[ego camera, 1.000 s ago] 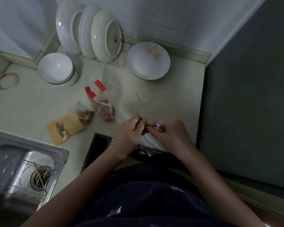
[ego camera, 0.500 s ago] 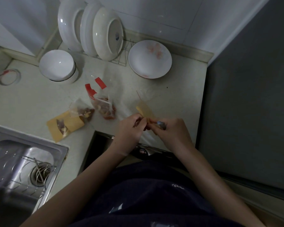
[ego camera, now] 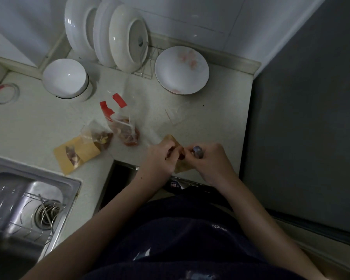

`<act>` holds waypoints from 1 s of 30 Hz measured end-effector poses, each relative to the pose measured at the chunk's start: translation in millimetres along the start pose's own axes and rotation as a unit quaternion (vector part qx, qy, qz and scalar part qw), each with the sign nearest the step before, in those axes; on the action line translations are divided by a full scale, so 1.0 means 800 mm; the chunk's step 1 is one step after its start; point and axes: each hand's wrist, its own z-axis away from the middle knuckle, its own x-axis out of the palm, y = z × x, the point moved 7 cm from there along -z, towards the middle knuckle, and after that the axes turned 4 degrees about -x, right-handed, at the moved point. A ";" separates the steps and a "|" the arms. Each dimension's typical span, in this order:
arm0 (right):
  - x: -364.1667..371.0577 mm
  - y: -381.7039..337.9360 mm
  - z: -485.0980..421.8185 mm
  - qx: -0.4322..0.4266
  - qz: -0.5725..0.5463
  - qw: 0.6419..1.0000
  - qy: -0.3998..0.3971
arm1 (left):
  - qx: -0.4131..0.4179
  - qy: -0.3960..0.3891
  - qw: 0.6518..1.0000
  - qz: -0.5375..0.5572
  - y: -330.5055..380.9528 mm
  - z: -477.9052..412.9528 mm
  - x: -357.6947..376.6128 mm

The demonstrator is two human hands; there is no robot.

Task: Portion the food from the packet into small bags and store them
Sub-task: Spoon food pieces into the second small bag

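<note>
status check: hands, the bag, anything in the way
Left hand and right hand both pinch the tan bag. Red-topped packet lies beyond them, untouched. Nothing in the way.

Dark navy top (ego camera: 180, 235), pale markings

At the near edge of the counter (ego camera: 220, 122), the left hand (ego camera: 160, 158) and right hand (ego camera: 212, 160) pinch a small tan bag (ego camera: 171, 138) between them, while a red-labelled clear packet (ego camera: 127, 132) and a filled clear bag (ego camera: 98, 136) overlapping a tan pouch (ego camera: 77, 156) lie nearer the sink (ego camera: 28, 195) at the counter's left.
</note>
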 end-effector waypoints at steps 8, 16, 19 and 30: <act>0.000 0.009 0.006 0.028 -0.060 0.997 0.028 | 0.004 -0.007 0.998 0.056 0.007 0.002 0.000; -0.003 0.007 0.006 0.012 0.009 0.999 0.048 | 0.011 -0.019 0.997 0.070 0.011 0.005 0.001; -0.016 0.011 0.006 0.023 0.052 0.994 0.092 | 0.018 -0.034 0.996 0.075 0.015 0.008 0.004; 0.004 -0.008 0.005 -0.027 0.259 0.965 0.010 | -0.045 -0.010 0.998 0.051 -0.003 0.009 0.001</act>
